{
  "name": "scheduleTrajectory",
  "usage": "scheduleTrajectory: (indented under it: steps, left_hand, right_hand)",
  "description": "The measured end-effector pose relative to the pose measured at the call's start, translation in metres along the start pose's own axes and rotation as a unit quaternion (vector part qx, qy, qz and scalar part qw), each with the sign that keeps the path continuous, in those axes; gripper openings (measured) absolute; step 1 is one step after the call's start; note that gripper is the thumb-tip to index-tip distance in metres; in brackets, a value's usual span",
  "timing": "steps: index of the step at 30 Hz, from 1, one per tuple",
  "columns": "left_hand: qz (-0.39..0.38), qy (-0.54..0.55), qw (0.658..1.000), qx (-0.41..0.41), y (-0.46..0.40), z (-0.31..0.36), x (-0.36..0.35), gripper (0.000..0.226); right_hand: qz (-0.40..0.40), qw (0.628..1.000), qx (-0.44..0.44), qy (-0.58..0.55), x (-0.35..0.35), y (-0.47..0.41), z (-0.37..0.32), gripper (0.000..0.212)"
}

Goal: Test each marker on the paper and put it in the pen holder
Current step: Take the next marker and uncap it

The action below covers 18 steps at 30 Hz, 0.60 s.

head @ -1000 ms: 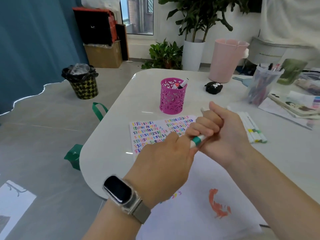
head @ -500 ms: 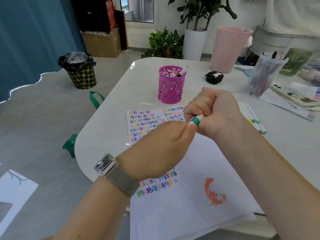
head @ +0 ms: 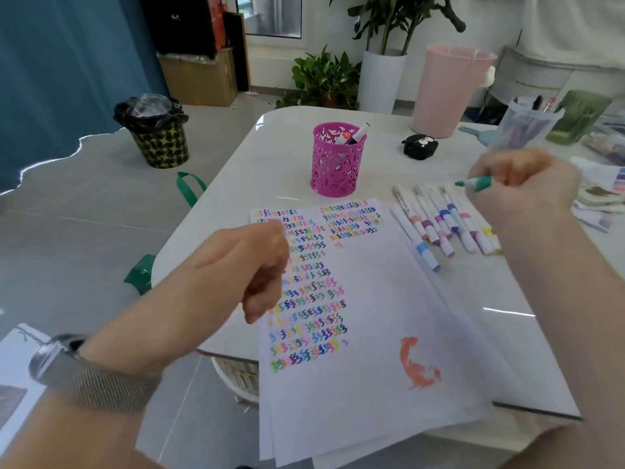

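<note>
As the right hand (head: 522, 184) grips the uncapped green marker (head: 475, 182) above the table's right side, tip pointing left toward the paper (head: 372, 299), the left hand (head: 257, 265) curls over the sheet, its contents hidden

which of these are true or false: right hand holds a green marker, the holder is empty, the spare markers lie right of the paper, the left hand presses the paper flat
1. The right hand holds a green marker. True.
2. The holder is empty. False: a marker already stands in it.
3. The spare markers lie right of the paper. True.
4. The left hand presses the paper flat. False: its fingers are curled, not spread flat.
</note>
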<state>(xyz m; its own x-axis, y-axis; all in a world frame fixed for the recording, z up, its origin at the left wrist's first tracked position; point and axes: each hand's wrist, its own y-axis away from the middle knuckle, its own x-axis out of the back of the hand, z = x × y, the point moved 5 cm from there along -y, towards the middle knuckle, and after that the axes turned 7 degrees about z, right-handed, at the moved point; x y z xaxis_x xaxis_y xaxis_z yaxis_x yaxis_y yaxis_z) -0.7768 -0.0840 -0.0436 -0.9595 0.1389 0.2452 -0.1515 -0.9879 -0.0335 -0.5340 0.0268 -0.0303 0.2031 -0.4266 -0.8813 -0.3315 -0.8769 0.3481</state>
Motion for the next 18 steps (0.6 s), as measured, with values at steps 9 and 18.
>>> scheduleTrajectory:
  steps: [9, 18]
  left_hand:
    - [-0.015, -0.404, 0.913, 0.042, -0.024, -0.033, -0.023, 0.043]
    - [-0.055, -0.47, 0.867, 0.155, -0.024, -0.056, 0.001, 0.036]
  right_hand:
    - [-0.092, 0.851, -0.012, 0.516, 0.036, -0.011, 0.054, 0.072]
    - [-0.186, 0.691, 0.15, 0.682, 0.057, -0.01, 0.079, 0.026]
